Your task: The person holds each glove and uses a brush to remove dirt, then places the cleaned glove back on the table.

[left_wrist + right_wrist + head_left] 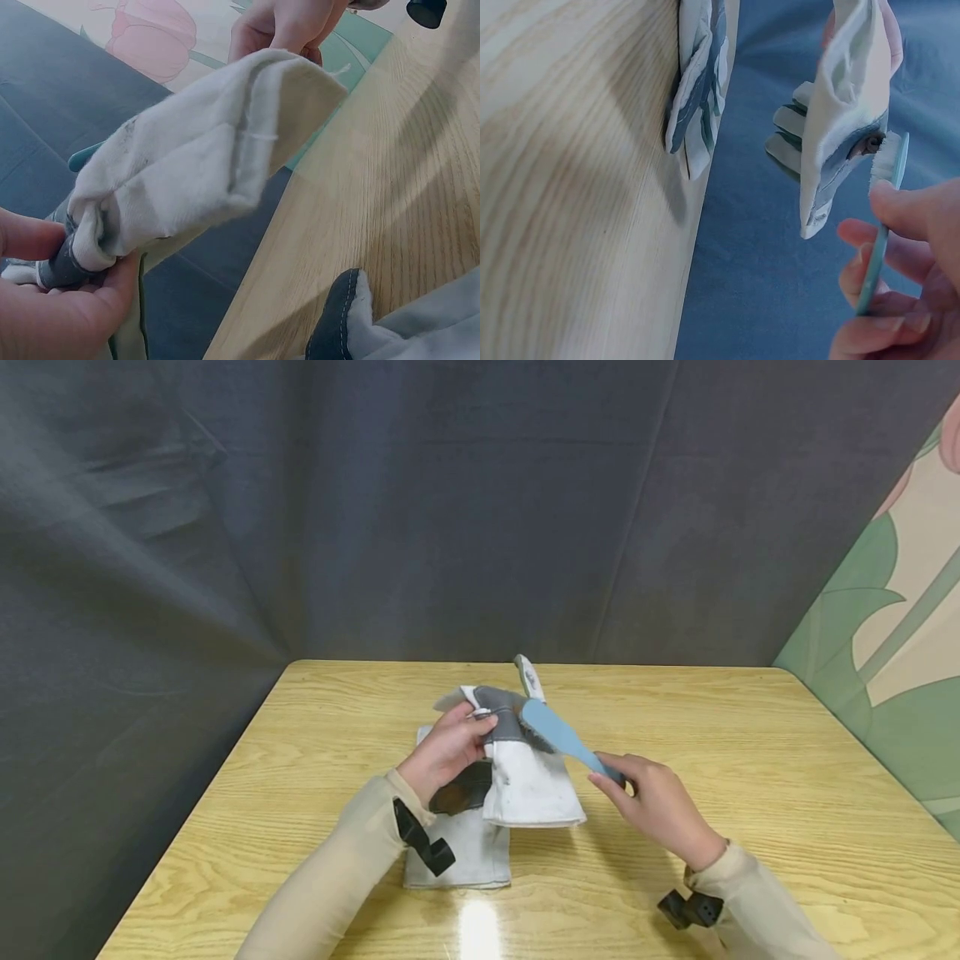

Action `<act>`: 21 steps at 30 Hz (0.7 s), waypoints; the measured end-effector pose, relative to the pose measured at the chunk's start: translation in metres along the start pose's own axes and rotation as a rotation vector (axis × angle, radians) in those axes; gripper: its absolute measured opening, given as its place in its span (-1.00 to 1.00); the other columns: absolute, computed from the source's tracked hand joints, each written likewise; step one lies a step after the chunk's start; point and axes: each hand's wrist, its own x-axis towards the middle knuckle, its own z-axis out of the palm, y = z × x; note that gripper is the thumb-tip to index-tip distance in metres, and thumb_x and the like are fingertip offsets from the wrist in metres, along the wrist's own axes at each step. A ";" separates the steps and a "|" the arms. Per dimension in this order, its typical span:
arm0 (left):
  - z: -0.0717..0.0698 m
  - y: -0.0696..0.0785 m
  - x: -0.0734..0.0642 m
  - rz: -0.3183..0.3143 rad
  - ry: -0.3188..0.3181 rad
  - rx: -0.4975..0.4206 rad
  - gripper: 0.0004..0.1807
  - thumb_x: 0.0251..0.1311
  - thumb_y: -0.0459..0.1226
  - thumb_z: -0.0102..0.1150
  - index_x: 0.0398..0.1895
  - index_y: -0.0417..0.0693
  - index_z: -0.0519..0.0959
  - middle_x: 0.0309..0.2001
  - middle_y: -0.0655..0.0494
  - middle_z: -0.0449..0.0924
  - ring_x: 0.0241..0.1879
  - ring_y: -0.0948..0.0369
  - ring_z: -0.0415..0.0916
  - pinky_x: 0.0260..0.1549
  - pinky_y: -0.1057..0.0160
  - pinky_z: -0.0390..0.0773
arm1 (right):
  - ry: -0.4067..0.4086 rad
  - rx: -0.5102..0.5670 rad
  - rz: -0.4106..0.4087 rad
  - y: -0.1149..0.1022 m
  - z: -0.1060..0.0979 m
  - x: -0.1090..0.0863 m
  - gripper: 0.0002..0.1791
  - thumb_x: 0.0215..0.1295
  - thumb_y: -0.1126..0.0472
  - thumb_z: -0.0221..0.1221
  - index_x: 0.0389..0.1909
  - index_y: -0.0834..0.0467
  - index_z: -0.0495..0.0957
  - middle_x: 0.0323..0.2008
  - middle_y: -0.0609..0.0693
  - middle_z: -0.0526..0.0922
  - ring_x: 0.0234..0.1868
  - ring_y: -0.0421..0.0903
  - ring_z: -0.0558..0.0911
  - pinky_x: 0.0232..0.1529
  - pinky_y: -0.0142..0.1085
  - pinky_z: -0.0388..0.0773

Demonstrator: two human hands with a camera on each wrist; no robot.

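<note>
My left hand (448,750) grips a white and dark grey work glove (531,787) along its side, lifted above the table. The glove's cuff (247,142) points toward me in the left wrist view. My right hand (663,802) holds a light blue scrub brush (561,735) by its handle. In the right wrist view, the white bristles (885,159) are against the glove's grey palm, beside a dark brown stain (864,145). A second matching glove (457,853) lies on the table beneath, with a brown stain (452,798) on its grey part.
The wood-grain table (750,743) reaches out to both sides. A dark cloth (480,510) hangs behind it and at the left. At the right stands a panel with a leaf and flower pattern (877,635).
</note>
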 end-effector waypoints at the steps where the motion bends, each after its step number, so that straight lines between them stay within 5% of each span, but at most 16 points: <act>1: 0.000 0.000 0.000 0.000 -0.005 0.002 -0.50 0.38 -0.39 -0.20 0.37 -0.16 0.11 0.30 -0.24 0.28 -0.05 0.23 0.51 -0.20 0.33 0.49 | -0.004 0.002 0.001 0.000 0.000 0.000 -0.63 0.24 0.19 0.19 -0.01 0.34 0.57 -0.50 -0.07 0.60 -0.67 -0.38 0.14 -0.65 -0.47 0.17; 13: 0.000 0.001 -0.002 0.007 -0.074 -0.005 -0.50 0.39 -0.41 -0.22 0.37 -0.22 0.08 0.31 -0.30 0.23 -0.17 0.32 0.52 -0.22 0.32 0.49 | -0.046 0.023 0.044 0.001 0.001 0.005 -0.61 0.27 0.16 0.17 0.02 0.33 0.55 -0.62 -0.13 0.45 -0.71 -0.37 0.11 -0.68 -0.47 0.16; 21: 0.000 0.001 0.000 0.006 0.024 -0.018 -0.51 0.34 -0.40 -0.19 0.34 -0.21 0.13 0.24 -0.20 0.32 -0.08 0.23 0.48 -0.20 0.34 0.46 | -0.003 0.008 0.023 -0.001 0.000 0.004 -0.62 0.25 0.17 0.19 0.00 0.33 0.56 -0.62 -0.13 0.43 -0.67 -0.36 0.15 -0.65 -0.47 0.18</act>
